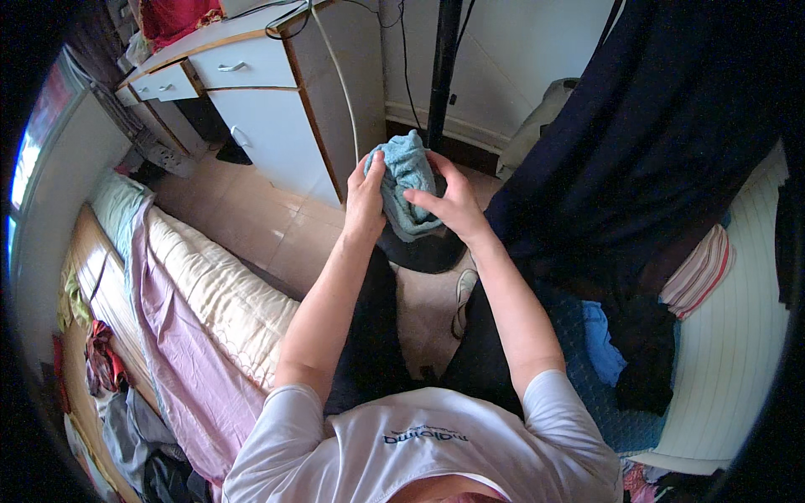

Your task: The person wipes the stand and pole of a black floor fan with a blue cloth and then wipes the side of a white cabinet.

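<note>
A bunched light teal cloth (408, 168), with a texture like towelling, is held up in front of me between both hands. My left hand (366, 193) grips its left side, thumb laid along the near face. On the other side my right hand (451, 199) has its thumb pressed into the folds, and its fingers go behind the cloth. Part of the cloth hangs in a loop below the thumbs. Under it, a round black base (423, 254) stands on the floor.
A dark pole (444, 75) and a pale cable (342, 80) rise beyond my hands. White drawers (251, 67) stand at the far left. A mattress (222, 281) with a pink sheet (180, 318) lies left. Dark fabric (637, 142) hangs right, above a blue cloth (602, 344) and striped cloth (700, 272).
</note>
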A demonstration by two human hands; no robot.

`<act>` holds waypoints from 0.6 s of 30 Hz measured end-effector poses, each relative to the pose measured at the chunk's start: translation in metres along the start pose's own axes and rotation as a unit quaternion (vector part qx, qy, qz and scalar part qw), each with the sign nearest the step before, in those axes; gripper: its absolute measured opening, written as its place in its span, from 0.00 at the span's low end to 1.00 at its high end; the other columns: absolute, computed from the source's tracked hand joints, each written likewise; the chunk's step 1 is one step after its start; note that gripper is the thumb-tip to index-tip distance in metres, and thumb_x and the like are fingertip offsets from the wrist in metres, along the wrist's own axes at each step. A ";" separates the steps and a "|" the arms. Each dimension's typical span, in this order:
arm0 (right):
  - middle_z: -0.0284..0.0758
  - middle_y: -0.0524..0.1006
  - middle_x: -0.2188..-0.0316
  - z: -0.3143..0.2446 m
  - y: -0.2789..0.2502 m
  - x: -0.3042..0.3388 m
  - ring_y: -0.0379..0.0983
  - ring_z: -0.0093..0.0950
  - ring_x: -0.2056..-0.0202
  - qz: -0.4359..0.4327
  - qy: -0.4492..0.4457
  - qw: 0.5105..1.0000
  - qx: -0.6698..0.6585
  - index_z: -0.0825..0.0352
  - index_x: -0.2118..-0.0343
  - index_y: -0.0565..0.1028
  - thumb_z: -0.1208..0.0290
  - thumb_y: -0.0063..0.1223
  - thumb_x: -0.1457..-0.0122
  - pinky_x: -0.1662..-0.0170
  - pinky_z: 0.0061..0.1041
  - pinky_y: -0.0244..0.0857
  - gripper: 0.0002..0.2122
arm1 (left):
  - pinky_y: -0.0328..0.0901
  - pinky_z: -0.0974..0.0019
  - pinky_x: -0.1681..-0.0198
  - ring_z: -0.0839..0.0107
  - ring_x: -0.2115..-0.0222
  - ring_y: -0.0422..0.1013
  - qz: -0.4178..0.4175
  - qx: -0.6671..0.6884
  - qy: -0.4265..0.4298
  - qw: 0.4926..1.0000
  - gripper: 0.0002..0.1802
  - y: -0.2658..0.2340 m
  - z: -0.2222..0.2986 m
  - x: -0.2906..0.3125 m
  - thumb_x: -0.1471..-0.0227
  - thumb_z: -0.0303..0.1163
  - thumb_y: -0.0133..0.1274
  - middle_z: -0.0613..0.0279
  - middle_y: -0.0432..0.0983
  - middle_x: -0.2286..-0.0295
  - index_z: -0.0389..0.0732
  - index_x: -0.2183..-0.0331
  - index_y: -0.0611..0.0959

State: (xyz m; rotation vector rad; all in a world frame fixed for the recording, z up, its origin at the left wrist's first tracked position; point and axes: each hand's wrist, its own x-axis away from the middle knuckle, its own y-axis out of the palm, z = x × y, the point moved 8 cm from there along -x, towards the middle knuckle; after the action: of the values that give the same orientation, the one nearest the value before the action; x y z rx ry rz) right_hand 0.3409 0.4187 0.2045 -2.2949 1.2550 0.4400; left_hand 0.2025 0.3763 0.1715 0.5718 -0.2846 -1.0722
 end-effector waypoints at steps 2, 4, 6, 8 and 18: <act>0.42 0.74 0.55 0.008 -0.007 -0.008 0.69 0.31 0.51 0.027 -0.003 0.999 0.042 0.74 0.50 0.68 0.68 0.61 0.53 0.47 0.30 0.60 0.27 | 0.68 0.67 0.60 0.71 0.63 0.72 -0.009 0.030 0.000 0.999 0.18 0.001 -0.007 -0.007 0.40 0.39 0.44 0.60 0.75 0.62 0.36 0.55 0.73; 0.39 0.77 0.60 0.035 -0.016 -0.012 0.72 0.29 0.57 0.053 0.065 0.995 -0.058 0.74 0.53 0.71 0.73 0.61 0.54 0.51 0.28 0.63 0.23 | 0.67 0.66 0.58 0.69 0.62 0.72 -0.026 0.092 -0.002 0.995 0.18 0.005 -0.017 -0.013 0.40 0.40 0.45 0.61 0.74 0.61 0.37 0.54 0.73; 0.35 0.78 0.63 0.051 -0.025 -0.014 0.72 0.21 0.63 0.087 0.098 0.971 -0.200 0.73 0.55 0.73 0.79 0.58 0.52 0.56 0.21 0.65 0.18 | 0.66 0.61 0.55 0.68 0.61 0.71 -0.021 0.137 -0.051 0.989 0.17 0.008 -0.021 -0.023 0.39 0.40 0.43 0.63 0.74 0.60 0.39 0.55 0.73; 0.34 0.77 0.63 0.055 -0.033 -0.016 0.72 0.20 0.63 0.122 0.098 0.956 -0.247 0.72 0.56 0.74 0.79 0.57 0.50 0.57 0.20 0.65 0.16 | 0.65 0.58 0.55 0.66 0.60 0.71 -0.010 0.132 -0.081 0.988 0.16 -0.006 -0.030 -0.035 0.39 0.40 0.42 0.63 0.74 0.61 0.41 0.55 0.73; 0.34 0.78 0.65 0.073 -0.057 -0.037 0.72 0.21 0.64 0.175 0.070 0.978 -0.086 0.72 0.59 0.75 0.74 0.59 0.50 0.57 0.21 0.65 0.15 | 0.57 0.51 0.48 0.62 0.45 0.56 -0.030 -0.088 -0.035 0.995 0.35 -0.005 -0.037 -0.072 0.50 0.40 0.55 0.55 0.55 0.45 0.48 0.43 0.62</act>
State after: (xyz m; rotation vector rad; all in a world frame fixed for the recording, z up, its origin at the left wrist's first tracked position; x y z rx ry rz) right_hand 0.3666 0.5115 0.1766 -2.2793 1.7682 0.5321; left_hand 0.1838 0.4498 0.1424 0.3872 -0.2313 -1.1641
